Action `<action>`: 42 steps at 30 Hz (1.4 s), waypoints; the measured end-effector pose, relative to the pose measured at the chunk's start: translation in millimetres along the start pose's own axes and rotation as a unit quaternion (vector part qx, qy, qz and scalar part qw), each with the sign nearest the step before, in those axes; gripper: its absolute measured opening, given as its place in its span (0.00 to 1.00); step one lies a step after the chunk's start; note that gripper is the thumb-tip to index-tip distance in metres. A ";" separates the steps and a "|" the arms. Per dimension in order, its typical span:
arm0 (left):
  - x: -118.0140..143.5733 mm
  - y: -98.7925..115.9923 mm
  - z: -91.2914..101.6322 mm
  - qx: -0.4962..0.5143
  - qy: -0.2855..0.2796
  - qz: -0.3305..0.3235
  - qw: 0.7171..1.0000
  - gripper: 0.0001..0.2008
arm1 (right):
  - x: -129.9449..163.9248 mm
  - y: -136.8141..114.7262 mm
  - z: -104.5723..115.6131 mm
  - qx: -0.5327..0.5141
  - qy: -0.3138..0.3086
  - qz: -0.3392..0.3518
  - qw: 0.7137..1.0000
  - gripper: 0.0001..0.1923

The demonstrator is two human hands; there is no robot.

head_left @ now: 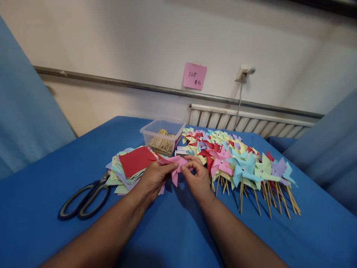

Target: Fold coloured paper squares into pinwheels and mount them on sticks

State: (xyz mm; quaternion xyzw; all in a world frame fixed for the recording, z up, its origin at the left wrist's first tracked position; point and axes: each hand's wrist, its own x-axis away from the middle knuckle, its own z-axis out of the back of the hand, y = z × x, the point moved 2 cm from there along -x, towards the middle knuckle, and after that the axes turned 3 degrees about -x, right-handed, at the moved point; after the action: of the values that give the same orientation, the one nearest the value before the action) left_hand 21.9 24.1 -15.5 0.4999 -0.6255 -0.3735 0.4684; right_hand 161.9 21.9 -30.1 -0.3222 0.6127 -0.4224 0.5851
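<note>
nearby, clear tub holds sticks; both hands pinch pink paper.

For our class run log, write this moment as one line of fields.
left hand: holds pink paper | right hand: pinches same paper | left: paper stack, scissors | right: finished pinwheels | behind: stick tub

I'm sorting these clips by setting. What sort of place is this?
Probably a makeshift craft workstation in a plain room. A table under a blue cloth holds finished paper pinwheels, a stack of paper squares, a tub of sticks and scissors. Both hands fold a pink paper piece.
</note>
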 end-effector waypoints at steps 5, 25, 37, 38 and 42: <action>3.1 2.4 -2.9 0.007 -0.004 0.003 1.000 0.13 | 0.3 -0.2 0.0 -0.005 0.013 0.011 1.000 0.06; 6.0 13.8 -2.2 -0.042 -0.036 -0.013 0.998 0.10 | -2.1 5.7 1.0 -0.223 0.022 -0.163 0.961 0.17; 9.7 25.1 7.1 -0.234 -0.142 0.011 0.962 0.03 | -3.0 -0.7 6.3 -0.295 -0.220 -0.231 0.901 0.21; 10.2 25.3 6.4 -0.241 -0.145 0.009 0.960 0.03 | -3.0 -1.1 6.6 -0.287 -0.222 -0.228 0.903 0.21; 11.5 25.1 5.3 -0.258 -0.153 0.005 0.954 0.02 | -3.0 -1.6 7.1 -0.278 -0.225 -0.229 0.905 0.22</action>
State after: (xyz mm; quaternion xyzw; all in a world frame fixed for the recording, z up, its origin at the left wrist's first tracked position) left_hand 9.2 18.5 8.8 0.2957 -0.5742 -0.5921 0.4821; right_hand 169.1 22.9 -27.1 -0.6898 0.4670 -0.2731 0.4812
